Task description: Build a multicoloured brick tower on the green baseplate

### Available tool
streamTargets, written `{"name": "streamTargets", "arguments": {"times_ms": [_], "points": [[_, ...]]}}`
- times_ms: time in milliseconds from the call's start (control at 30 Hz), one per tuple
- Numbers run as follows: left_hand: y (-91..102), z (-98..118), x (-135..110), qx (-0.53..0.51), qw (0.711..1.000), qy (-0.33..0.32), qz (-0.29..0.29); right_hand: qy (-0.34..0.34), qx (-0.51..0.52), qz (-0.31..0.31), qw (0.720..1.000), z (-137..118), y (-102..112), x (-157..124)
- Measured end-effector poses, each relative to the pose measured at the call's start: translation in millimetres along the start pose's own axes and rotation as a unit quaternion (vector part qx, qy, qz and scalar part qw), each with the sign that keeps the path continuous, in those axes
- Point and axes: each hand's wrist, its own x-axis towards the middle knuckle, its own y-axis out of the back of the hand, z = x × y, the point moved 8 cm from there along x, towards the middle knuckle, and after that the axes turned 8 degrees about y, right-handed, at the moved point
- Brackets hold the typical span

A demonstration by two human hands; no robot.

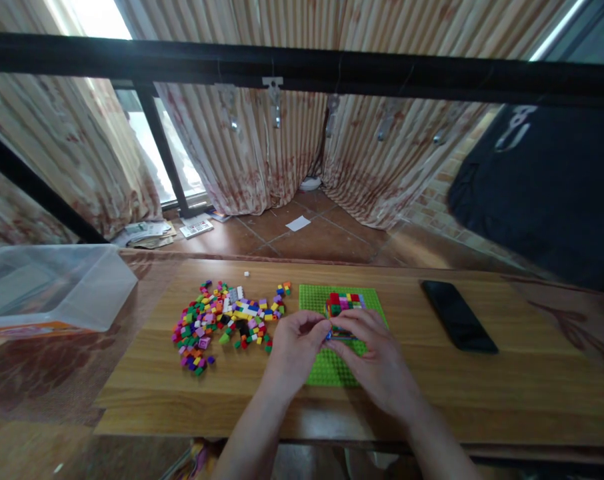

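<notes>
My left hand (pixel 296 345) and my right hand (pixel 375 350) meet over a green baseplate (pixel 327 375) on the wooden table. Their fingertips pinch together around a small blue brick (pixel 328 335), mostly covered by the fingers. Just behind my fingers, a low multicoloured brick build (pixel 345 300) stands on the baseplate, with red, green, pink and yellow bricks in its upper rows. Its near side is partly hidden by my right hand. Left of the baseplate lies a loose pile of small coloured bricks (pixel 215 320).
A black phone (pixel 459 316) lies at the table's right. A translucent plastic bin (pixel 57 287) stands off the left end. One white brick (pixel 247 273) sits near the table's far edge. A dark horizontal rail (pixel 302 65) crosses above, before striped curtains (pixel 262 153).
</notes>
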Motion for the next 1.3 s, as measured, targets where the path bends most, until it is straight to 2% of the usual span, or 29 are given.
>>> {"name": "streamTargets", "arguments": {"times_ms": [100,200,367,533,800,1133,1300], "points": [[-2.4,-1.2,0.5,-0.007,1.0,0.007,-0.001,0.005,-0.008,-0.003,1.0,0.4,3.1,0.6],[-1.2,-3.7,2.0,-0.005,1.0,0.008,0.016,0.02,-0.038,0.023,0.999,3.5,13.2,1.1],[4.1,-6.3,2.3,0.085,0.994,-0.029,0.059,0.046,-0.087,0.054,0.994,10.0,18.7,1.4],[-3.7,0.1,-6.8,0.234,0.967,-0.071,0.069,0.065,-0.114,0.046,0.99,12.9,11.1,0.5],[-22.2,5.9,-26.8,0.383,0.91,-0.133,0.084,0.062,-0.147,0.035,0.987,16.0,8.8,-2.0],[-34.3,-1.4,-31.6,0.463,0.869,-0.15,0.091,0.06,-0.127,0.053,0.989,12.2,14.7,-5.3],[-35.8,-2.9,-32.4,0.477,0.861,-0.148,0.092,0.07,-0.12,0.057,0.989,6.5,14.2,-4.9]]}}
